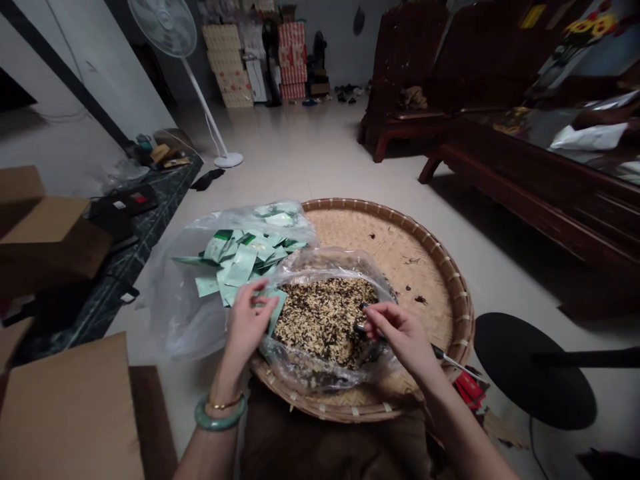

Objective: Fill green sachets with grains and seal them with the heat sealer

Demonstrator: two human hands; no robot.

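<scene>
A clear plastic bag lies open on a round woven bamboo tray, filled with a loose mix of pale and dark dried bits. At the bag's left edge, my left hand is curled around a light green packet; its lower fingers are hidden. Over the right side of the mix, my right hand pinches a slim tool with a shiny metal end. A dark shaft and pale end show behind that hand; the tool's kind is unclear. Many green packets lie in another plastic bag on the left.
Dark scraps lie on the tray's right side. A black round stand base and red packets are at right. Cardboard boxes stand at left. Farther off are a white fan and a dark wooden table.
</scene>
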